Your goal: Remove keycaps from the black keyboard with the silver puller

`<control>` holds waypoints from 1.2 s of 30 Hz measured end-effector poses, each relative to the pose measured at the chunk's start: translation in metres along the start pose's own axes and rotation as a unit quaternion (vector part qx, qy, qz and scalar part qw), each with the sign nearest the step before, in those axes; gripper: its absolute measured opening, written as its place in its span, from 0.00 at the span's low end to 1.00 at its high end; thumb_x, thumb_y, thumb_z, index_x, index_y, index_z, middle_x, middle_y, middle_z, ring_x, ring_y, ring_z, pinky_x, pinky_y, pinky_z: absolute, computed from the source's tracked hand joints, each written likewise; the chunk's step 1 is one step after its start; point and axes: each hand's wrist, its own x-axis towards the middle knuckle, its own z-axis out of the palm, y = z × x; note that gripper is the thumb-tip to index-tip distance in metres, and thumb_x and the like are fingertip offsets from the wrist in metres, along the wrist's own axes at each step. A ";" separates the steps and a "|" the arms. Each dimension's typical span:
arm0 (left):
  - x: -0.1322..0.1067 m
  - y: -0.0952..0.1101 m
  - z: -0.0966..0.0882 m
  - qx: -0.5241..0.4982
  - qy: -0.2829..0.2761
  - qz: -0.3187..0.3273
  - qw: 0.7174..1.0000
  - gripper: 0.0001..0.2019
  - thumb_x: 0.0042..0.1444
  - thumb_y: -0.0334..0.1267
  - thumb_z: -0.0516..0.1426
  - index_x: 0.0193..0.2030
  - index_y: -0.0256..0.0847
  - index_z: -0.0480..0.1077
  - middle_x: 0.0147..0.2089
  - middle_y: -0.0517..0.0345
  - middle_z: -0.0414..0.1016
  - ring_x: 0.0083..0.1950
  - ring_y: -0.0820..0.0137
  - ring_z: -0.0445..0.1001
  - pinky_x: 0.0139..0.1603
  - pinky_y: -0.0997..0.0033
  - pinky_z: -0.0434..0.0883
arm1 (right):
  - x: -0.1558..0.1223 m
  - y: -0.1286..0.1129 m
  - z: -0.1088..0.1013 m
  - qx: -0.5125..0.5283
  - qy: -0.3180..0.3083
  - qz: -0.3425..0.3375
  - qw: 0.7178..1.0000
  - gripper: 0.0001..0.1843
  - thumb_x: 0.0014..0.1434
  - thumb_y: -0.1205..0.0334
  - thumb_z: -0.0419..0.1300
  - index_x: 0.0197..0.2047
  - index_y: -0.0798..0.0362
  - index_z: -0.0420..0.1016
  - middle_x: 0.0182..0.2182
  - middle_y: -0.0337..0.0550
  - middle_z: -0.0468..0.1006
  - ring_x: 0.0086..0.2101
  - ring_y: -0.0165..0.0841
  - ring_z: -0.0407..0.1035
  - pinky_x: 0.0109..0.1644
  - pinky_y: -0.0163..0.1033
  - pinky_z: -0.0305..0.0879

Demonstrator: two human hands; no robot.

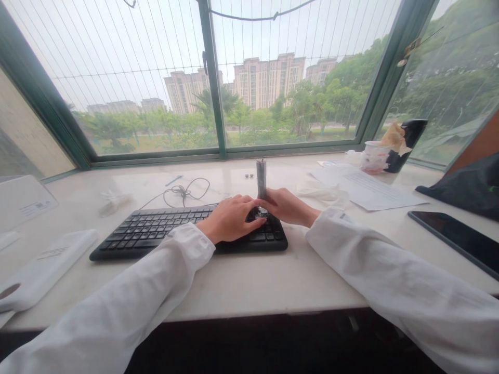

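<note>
A black keyboard (156, 228) lies on the white windowsill counter, its cord coiled behind it. Over its right end, my right hand (286, 205) is closed around a grey, upright, rod-like tool (261, 176); the tool's lower end is hidden by my fingers. My left hand (234, 218) rests palm down across the keys, just left of the tool. Its thumb stretches over the number keys, apart from the forefinger, and its fingertips come close to or touch my right fingers. Two tiny pieces (249, 176) sit on the counter behind the keyboard, too small to name.
The keyboard cord (183, 192) loops near the window. A printed sheet (366, 184), a paper cup (374, 156) and a black cylindrical container (407, 143) stand or lie at the back right. A phone (460, 236) lies at right, a white box (50, 265) at left.
</note>
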 end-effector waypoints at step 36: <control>0.004 -0.007 0.012 -0.094 0.029 -0.057 0.993 0.16 0.65 0.47 0.50 0.51 0.47 0.75 0.54 0.57 0.76 0.54 0.62 0.73 0.52 0.61 0.71 | 0.001 0.010 0.004 0.140 0.128 0.139 0.972 0.22 0.63 0.44 0.51 0.31 0.53 0.70 0.18 0.35 0.67 0.24 0.30 0.63 0.34 0.37 0.58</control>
